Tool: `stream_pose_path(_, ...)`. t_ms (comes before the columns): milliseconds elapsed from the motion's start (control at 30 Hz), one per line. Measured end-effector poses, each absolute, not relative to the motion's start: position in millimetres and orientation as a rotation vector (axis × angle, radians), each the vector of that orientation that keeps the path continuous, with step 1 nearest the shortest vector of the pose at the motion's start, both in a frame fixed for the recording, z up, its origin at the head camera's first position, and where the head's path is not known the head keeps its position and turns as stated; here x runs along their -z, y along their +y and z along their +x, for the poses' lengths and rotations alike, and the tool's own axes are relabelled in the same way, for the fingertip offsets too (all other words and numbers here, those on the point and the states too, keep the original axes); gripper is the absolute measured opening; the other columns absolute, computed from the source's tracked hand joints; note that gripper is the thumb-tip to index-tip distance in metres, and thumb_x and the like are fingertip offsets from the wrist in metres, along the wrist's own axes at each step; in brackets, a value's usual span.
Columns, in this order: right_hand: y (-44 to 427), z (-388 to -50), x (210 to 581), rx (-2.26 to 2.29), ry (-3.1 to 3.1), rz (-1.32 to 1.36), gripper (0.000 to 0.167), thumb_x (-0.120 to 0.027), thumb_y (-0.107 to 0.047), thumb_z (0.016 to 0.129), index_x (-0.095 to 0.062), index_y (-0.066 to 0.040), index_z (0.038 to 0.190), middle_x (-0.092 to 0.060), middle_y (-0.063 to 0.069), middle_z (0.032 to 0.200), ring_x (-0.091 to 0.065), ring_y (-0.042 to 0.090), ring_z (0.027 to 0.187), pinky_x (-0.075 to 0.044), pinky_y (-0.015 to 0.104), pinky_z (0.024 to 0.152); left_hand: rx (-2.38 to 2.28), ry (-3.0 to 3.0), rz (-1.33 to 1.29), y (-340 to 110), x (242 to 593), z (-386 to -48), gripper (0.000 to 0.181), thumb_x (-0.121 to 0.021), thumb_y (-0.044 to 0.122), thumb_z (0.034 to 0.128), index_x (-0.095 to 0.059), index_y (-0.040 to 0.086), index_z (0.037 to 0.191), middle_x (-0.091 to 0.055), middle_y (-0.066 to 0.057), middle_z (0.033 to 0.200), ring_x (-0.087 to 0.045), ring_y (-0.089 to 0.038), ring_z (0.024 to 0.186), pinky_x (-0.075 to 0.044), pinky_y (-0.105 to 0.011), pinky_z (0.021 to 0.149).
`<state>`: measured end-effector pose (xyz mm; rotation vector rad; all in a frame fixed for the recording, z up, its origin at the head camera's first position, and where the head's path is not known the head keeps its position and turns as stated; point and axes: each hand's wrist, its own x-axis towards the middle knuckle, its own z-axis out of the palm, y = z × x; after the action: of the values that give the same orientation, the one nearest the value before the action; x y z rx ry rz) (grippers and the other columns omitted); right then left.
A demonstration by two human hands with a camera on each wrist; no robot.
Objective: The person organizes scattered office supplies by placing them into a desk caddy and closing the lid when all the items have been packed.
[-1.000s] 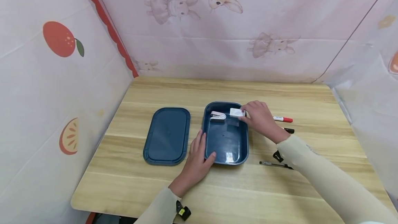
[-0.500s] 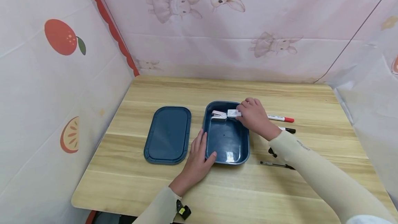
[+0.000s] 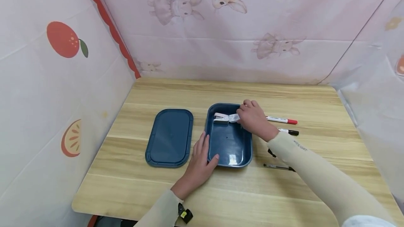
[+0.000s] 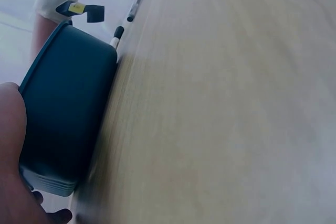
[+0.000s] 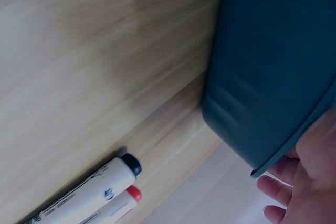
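Note:
A dark blue plastic box (image 3: pixel 228 146) stands uncovered on the table. Against its left side and near-left corner rests my left hand (image 3: pixel 197 167), fingers extended and thumb at the rim. My right hand (image 3: pixel 254 118) reaches over the right rim and pinches a small white printed block (image 3: pixel 234 118) inside, partly covered by the fingers. Just left of that block lies a small pink-and-white stapler (image 3: pixel 221 117) near the far wall. The left wrist view has the box's outer wall (image 4: pixel 68 98); in the right wrist view the block is hidden behind the box.
A matching blue lid (image 3: pixel 169 137) lies flat left of the box. To the right are a red-capped marker (image 3: pixel 282 120), a black-capped marker (image 3: pixel 288 132), a black clip-like item (image 3: pixel 271 153) and a pen (image 3: pixel 277 166). The right forearm partly covers some of these.
My right hand has moved left and lower into the box, bringing the white block up beside the stapler. The left hand has stayed at the box's side.

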<state>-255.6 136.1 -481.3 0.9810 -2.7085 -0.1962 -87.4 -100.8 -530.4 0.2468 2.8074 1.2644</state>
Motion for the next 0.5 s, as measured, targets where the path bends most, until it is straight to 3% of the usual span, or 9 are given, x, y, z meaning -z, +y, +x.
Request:
stream_pose_path(333, 128.0, -256.6, 480.7, 0.279, -2.680, 0.993, 0.028, -0.081, -0.033, 0.084, -0.074, -0.008, 0.094, -0.071, 0.007, 0.093, -0.046, 0.028, 0.086, -0.033, 0.039, 0.073, -1.260, 2.821, 0.261, -102.6, 531.3, -86.9, 0.077, -0.052, 0.041, 0.1032, -0.010, 0.021, 0.164, 0.004, 0.006, 0.171, -0.005, -0.023, 0.156, -0.026, -0.063, 0.116)
stream_pose_path(500, 128.9, -255.2, 480.5, 0.275, -2.724, 0.988, 0.028, -0.080, -0.033, 0.086, -0.074, -0.008, 0.098, -0.070, 0.009, 0.095, -0.046, 0.028, 0.086, -0.033, 0.038, 0.072, -1.255, 2.825, 0.266, -101.9, 531.6, -86.6, 0.077, -0.052, 0.041, 0.1034, -0.010, 0.019, 0.164, 0.006, 0.009, 0.170, -0.005, -0.024, 0.156, -0.026, -0.064, 0.116)
